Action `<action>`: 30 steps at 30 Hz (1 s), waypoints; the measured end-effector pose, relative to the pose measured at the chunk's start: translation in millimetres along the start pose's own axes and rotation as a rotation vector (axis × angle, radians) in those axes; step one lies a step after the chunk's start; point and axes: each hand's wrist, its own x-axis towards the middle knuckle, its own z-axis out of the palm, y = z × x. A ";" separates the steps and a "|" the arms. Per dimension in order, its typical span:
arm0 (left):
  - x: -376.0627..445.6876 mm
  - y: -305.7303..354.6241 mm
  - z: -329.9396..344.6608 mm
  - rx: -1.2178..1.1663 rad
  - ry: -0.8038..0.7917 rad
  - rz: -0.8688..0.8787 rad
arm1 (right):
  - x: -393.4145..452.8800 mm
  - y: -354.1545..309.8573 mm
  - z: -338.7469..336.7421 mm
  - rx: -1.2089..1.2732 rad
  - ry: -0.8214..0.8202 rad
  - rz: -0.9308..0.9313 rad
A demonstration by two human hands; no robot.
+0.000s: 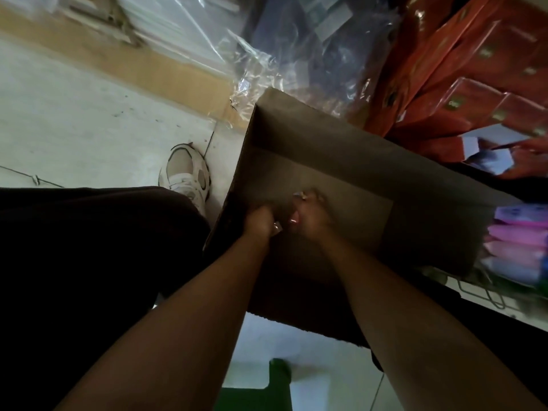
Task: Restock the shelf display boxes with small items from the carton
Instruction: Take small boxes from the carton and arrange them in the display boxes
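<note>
Both hands are deep in the carton, side by side near its floor. The left hand is curled tight round something small and pale that peeks out at its inner edge; what exactly it is, the blur won't say. The right hand is just beside it, almost touching, fingers bent down over a few small shiny items with pinkish wrappers, apparently gathering them. So the goods lie straight below and between the two palms, at the near-left corner of the carton floor, and each hand is equally close. Outward from there the rest of the carton floor looks bare. The shelf sits off to the right, where pink and purple packs line a display box. My guess: the lift goes up, then right.
</note>
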 end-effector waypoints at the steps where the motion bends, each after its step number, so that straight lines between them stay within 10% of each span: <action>1: -1.4 -1.6 0.1 0.023 -0.040 -0.019 | -7.4 7.7 -1.9 0.059 -0.017 0.069; 7: -21.8 -4.1 -1.6 0.079 -0.255 -0.080 | -47.3 18.4 -27.6 0.796 0.077 0.205; 13: -42.4 8.1 -6.4 -0.115 -0.441 -0.110 | -92.6 -11.7 -91.3 0.996 -0.218 0.006; 25: -56.9 18.8 -28.4 -0.140 -0.419 -0.076 | -90.2 -18.2 -84.9 1.003 0.213 0.168; 30: -51.9 21.5 -14.9 0.109 -0.299 0.171 | -75.7 -8.7 -37.8 0.150 0.051 0.029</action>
